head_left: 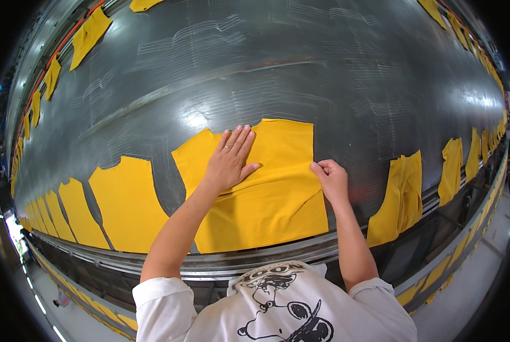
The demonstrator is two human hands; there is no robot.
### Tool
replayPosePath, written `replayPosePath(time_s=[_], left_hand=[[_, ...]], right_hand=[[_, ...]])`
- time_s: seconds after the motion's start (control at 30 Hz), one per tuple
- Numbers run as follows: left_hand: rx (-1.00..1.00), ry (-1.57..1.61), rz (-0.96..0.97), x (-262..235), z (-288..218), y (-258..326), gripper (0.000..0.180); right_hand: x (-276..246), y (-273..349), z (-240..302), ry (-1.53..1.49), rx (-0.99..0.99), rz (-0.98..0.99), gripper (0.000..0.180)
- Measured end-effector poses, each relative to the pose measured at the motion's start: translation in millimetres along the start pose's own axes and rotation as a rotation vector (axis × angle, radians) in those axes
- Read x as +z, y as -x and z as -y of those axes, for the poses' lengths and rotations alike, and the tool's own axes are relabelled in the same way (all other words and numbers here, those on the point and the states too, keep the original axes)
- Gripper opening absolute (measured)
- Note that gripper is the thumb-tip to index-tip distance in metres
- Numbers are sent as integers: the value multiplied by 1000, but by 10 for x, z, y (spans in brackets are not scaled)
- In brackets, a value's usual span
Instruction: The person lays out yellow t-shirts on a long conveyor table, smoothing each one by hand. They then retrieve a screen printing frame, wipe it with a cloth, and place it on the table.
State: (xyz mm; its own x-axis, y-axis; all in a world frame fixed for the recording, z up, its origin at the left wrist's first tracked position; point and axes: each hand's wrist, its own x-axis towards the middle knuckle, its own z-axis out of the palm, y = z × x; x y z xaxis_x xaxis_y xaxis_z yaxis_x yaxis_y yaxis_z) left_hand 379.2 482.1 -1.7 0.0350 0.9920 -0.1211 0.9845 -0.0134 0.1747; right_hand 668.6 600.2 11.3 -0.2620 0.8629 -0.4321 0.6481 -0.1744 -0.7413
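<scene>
A long dark grey cutting table (300, 74) with a glossy surface marked by faint chalk-like outlines carries a run of yellow cut fabric panels along its near edge and another along its far edge. The yellow knit fabric panel (266, 199) under the hands lies at the middle of the near edge, its lower border just short of the metal rail that runs along that edge. The left hand (230, 161) rests flat on the upper left part of this panel, fingers extended and close together, palm down, gripping nothing; a ring shows on one finger. The right hand (331, 178) sits at the panel's right border, its fingers curled and pinching the cloth edge between thumb and fingertips. A crease runs across the panel from the left hand toward the right hand, and a second fold falls from the pinched point toward the lower border. To the left, well apart by a strip of bare table, lies a neighbouring flat yellow fabric panel (128, 205), followed by further panels overlapping toward the left end. To the right, a folded yellow fabric piece (399, 196) hangs over the near edge, apart from the handled panel. The person wears a white printed shirt (278, 308).
</scene>
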Motion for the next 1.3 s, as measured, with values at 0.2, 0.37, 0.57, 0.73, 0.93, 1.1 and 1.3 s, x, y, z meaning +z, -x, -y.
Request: replayPosePath(time_s=[0.2, 0.37, 0.57, 0.73, 0.93, 1.1, 1.3], left_hand=[[206, 28, 48, -49, -166, -251, 81], [196, 32, -18, -37, -231, -670, 78], [59, 17, -96, 11, -413, -894, 76], [402, 204, 13, 144, -800, -744, 75], [106, 186, -184, 139, -769, -1129, 73], [97, 227, -123, 165, -691, -592, 74], [-37, 159, -108, 107, -165, 109, 70]], right_hand=[[-1, 28, 15, 8, -7, 13, 24], [-17, 56, 29, -16, 14, 7, 23], [66, -80, 155, -9, -168, -139, 18], [114, -194, 380, -86, -252, -209, 14], [130, -78, 333, 5, -308, -176, 14], [241, -49, 414, -22, -313, -87, 16], [544, -48, 625, 38, -479, 61, 15]])
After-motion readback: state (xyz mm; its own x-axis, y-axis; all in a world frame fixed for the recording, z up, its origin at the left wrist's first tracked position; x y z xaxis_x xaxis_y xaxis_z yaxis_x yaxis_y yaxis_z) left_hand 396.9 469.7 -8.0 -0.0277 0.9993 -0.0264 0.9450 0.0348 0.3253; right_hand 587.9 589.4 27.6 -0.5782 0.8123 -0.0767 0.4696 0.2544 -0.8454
